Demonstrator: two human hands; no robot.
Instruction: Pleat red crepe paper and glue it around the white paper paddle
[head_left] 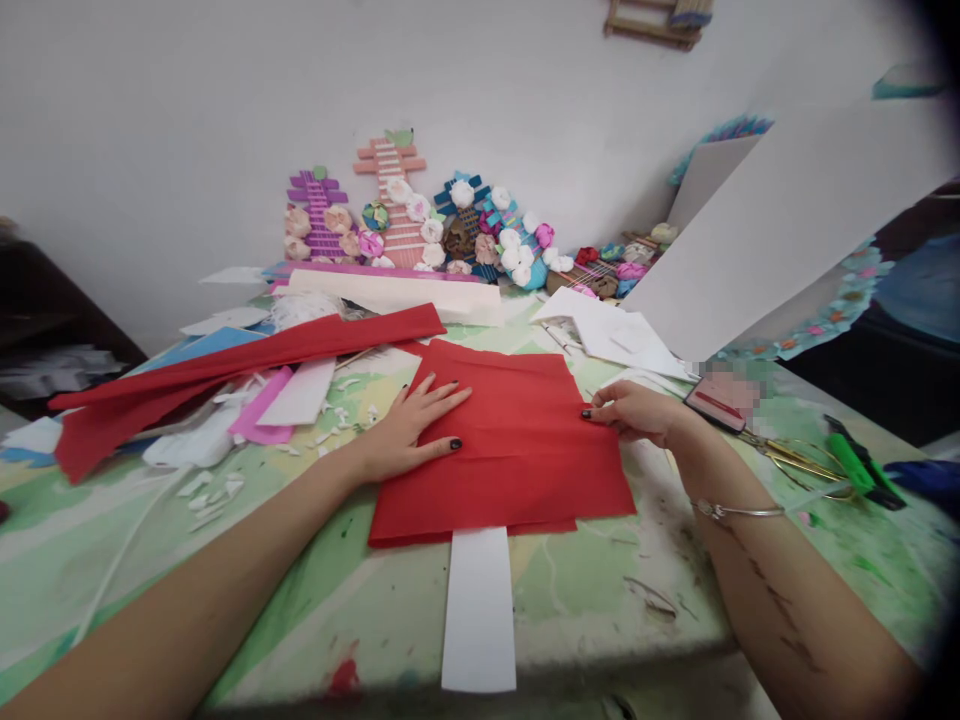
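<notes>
A folded sheet of red crepe paper (517, 440) lies on the table in front of me. My left hand (420, 425) rests flat on its left part, fingers spread. At the right edge, my right hand (634, 412) pinches the red paper between thumb and fingers. From beneath the near edge of the red sheet a white paper strip (480, 610) sticks out toward me, reaching the table's front edge; its far end is hidden. Another long folded piece of red crepe paper (262, 355) lies to the left, over other papers.
Small white paper scraps (214, 495) litter the left side. Golden scissors (802, 465) and a green-and-black cutter (862, 465) lie at the right. Decorated guitar shapes with paper flowers (397, 215) lean on the wall. A large white board (780, 220) stands at the back right.
</notes>
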